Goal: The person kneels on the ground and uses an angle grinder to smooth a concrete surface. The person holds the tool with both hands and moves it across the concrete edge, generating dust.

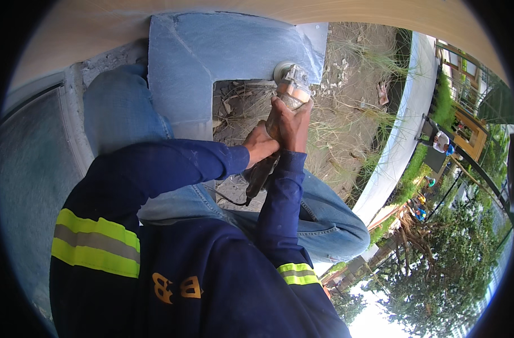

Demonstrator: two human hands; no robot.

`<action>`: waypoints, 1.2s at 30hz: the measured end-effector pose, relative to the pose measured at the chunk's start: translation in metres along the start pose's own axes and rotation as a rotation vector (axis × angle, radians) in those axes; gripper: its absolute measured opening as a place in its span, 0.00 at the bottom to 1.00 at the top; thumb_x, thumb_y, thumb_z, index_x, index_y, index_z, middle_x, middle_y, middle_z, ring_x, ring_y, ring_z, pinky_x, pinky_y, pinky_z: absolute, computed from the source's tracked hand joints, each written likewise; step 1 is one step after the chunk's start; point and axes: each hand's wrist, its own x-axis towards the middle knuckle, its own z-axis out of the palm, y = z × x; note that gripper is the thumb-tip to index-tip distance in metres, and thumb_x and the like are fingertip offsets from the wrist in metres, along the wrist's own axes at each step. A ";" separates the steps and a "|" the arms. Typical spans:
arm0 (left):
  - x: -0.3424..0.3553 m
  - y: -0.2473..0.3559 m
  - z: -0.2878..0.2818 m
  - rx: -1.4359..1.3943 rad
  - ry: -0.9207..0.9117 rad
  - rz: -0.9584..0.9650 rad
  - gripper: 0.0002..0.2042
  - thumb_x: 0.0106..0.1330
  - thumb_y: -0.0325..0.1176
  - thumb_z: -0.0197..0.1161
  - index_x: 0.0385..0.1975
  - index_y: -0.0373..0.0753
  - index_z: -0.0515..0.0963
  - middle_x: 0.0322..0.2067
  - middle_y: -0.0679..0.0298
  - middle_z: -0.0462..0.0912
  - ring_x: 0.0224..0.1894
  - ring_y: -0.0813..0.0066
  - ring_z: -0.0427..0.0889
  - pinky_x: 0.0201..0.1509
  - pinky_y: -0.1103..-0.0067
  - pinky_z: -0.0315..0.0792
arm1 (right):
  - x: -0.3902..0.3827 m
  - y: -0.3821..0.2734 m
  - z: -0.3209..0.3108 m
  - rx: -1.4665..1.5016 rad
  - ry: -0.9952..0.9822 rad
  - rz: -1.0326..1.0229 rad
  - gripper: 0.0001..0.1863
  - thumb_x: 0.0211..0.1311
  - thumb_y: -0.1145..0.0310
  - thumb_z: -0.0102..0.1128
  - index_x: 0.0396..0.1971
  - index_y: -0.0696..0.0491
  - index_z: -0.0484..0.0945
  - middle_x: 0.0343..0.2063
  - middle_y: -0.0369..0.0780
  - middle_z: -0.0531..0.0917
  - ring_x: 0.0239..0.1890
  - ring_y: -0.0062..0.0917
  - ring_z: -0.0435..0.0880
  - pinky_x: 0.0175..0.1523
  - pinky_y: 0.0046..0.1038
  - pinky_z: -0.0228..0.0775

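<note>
An angle grinder (293, 90) with a dusty orange and metal head is held in both my hands. My left hand (261, 144) wraps around its rear body, and my right hand (294, 121) grips it closer to the head. The round disc (281, 70) meets the inner edge of a grey-blue stone slab (229, 48), beside a squared cut-out. From the tool's rear end a dark cord (233, 201) runs off to the left. Whether the disc is spinning cannot be told.
Dry soil with grass and debris (347, 112) lies right of the slab, bounded by a pale curved kerb (400, 124). A tan wall (99, 34) rises at the far side. My jeans-clad knees (119, 107) flank the work. Several people in helmets (441, 142) stand far off right.
</note>
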 end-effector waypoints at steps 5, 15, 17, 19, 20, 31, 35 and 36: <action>-0.009 0.005 -0.005 -0.098 0.011 0.031 0.19 0.61 0.19 0.55 0.54 0.33 0.71 0.40 0.63 0.81 0.39 0.76 0.82 0.37 0.79 0.76 | -0.003 -0.016 0.008 -0.064 -0.076 -0.064 0.38 0.55 0.59 0.75 0.57 0.63 0.63 0.42 0.54 0.83 0.42 0.45 0.85 0.48 0.38 0.77; -0.016 0.028 0.004 -0.078 -0.014 0.011 0.20 0.60 0.20 0.58 0.54 0.34 0.68 0.40 0.61 0.80 0.40 0.73 0.82 0.41 0.75 0.77 | -0.010 -0.030 0.000 -0.215 -0.110 -0.114 0.37 0.56 0.61 0.73 0.59 0.63 0.63 0.44 0.54 0.83 0.41 0.41 0.86 0.47 0.39 0.78; -0.026 0.023 0.006 -0.087 0.005 -0.050 0.23 0.61 0.22 0.58 0.58 0.34 0.68 0.43 0.61 0.81 0.42 0.73 0.82 0.42 0.74 0.77 | -0.010 -0.005 0.002 -0.148 -0.064 -0.115 0.37 0.54 0.59 0.77 0.55 0.63 0.66 0.44 0.51 0.82 0.43 0.33 0.85 0.46 0.34 0.78; -0.025 0.018 0.013 -0.054 0.049 -0.041 0.23 0.60 0.21 0.58 0.57 0.33 0.67 0.40 0.61 0.80 0.39 0.72 0.82 0.40 0.74 0.77 | -0.015 -0.001 0.000 -0.003 -0.021 0.005 0.38 0.54 0.59 0.77 0.56 0.64 0.66 0.44 0.51 0.82 0.42 0.33 0.85 0.46 0.34 0.79; -0.019 0.018 0.013 -0.054 0.039 -0.047 0.22 0.59 0.20 0.58 0.55 0.33 0.66 0.39 0.61 0.80 0.37 0.71 0.82 0.38 0.73 0.77 | -0.011 0.000 -0.004 -0.004 -0.003 0.004 0.37 0.54 0.59 0.77 0.55 0.64 0.65 0.44 0.51 0.82 0.42 0.32 0.85 0.45 0.33 0.79; -0.043 0.035 -0.013 -0.072 0.070 0.010 0.23 0.61 0.21 0.56 0.59 0.37 0.69 0.47 0.63 0.81 0.47 0.74 0.82 0.46 0.76 0.78 | -0.017 -0.032 0.026 -0.148 -0.166 0.032 0.45 0.53 0.55 0.76 0.64 0.60 0.60 0.43 0.58 0.85 0.46 0.49 0.88 0.51 0.40 0.77; -0.056 0.026 -0.008 -0.055 0.044 -0.016 0.23 0.67 0.24 0.59 0.63 0.39 0.69 0.52 0.66 0.81 0.51 0.78 0.81 0.50 0.78 0.77 | -0.036 -0.009 0.028 -0.106 -0.091 -0.036 0.47 0.52 0.54 0.73 0.66 0.59 0.57 0.41 0.58 0.86 0.43 0.57 0.86 0.47 0.47 0.78; -0.052 0.015 -0.010 -0.021 0.035 -0.038 0.24 0.67 0.23 0.59 0.64 0.39 0.69 0.52 0.66 0.81 0.51 0.78 0.81 0.50 0.77 0.77 | -0.037 -0.005 0.021 -0.111 -0.077 -0.006 0.47 0.52 0.54 0.73 0.66 0.58 0.58 0.41 0.58 0.86 0.43 0.56 0.87 0.48 0.46 0.78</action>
